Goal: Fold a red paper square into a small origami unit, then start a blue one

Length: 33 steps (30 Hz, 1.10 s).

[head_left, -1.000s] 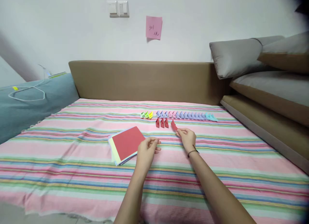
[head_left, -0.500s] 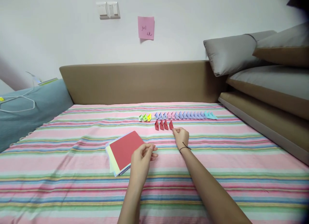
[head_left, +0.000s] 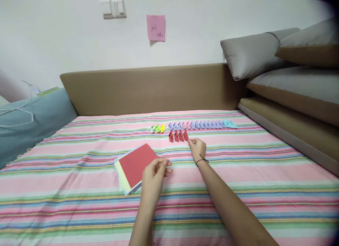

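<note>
Several red folded paper boats (head_left: 176,135) stand in a short row on the striped cloth. My right hand (head_left: 198,147) pinches the lower right corner of the rightmost red paper boat (head_left: 185,135), which sits close beside its neighbour. Behind them runs a longer row of purple, pink and turquoise paper boats (head_left: 206,124). Left of that row are three green and yellow paper boats (head_left: 158,128). My left hand (head_left: 156,170) hovers at the right edge of a stack of coloured paper with a red sheet (head_left: 136,164) on top. Its fingers are loosely bent and apart, holding nothing.
The striped cloth (head_left: 87,210) covers the sofa seat. A brown backrest (head_left: 148,90) borders the far side, and grey and brown cushions (head_left: 296,81) pile up at the right. A blue-grey bolster (head_left: 47,113) with a white cable lies at the left.
My right hand has slid the rightmost red paper boat left, closing the gap to its neighbour. The left hand has barely moved. The camera view has shifted slightly.
</note>
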Each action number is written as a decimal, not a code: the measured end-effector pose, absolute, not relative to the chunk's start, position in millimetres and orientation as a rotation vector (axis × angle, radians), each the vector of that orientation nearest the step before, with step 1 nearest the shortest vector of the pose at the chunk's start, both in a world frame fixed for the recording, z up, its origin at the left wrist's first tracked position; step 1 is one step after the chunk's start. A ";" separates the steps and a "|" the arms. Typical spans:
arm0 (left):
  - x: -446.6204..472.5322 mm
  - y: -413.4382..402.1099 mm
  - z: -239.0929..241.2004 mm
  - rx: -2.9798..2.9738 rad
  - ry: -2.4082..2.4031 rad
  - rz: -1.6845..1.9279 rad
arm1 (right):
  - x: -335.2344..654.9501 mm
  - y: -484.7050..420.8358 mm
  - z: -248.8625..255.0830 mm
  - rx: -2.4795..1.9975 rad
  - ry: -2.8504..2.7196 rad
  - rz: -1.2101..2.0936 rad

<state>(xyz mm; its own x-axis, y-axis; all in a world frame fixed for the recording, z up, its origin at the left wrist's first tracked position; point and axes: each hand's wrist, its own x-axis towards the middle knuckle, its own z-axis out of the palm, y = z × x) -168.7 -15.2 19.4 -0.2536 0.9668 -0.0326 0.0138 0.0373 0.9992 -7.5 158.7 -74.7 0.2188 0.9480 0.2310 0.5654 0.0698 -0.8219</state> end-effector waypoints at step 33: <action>-178.6 -34.0 28.8 1.197 1.586 1.364 | -5.1 162.1 -84.7 -1.536 -1.360 0.493</action>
